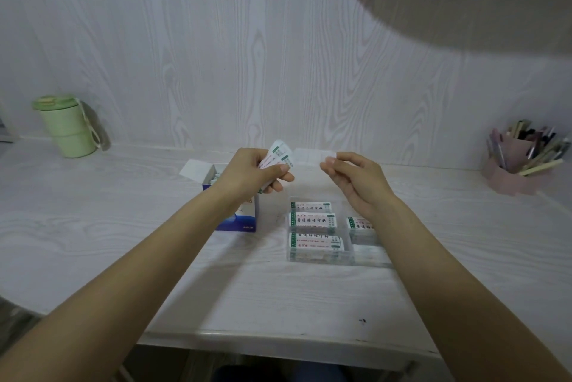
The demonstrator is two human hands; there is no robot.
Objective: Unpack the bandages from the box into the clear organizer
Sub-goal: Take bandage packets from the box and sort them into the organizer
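Above the desk (93, 227), I see my left hand (253, 169) pinching a small fan of bandages (277, 155) over the box (227, 214); thumb on top, fingers curled beneath; right hand (356, 179) hangs beside it, apart, holding nothing, fingers loosely bent; box stands open, flap up, more strips inside; organizer (322, 258) sits right of the box, lid (312, 154) tipped back; three stacks fill its left compartments, one stack a right compartment; green cup (66, 126) far left by the wall; pen holder (520, 165) far right.
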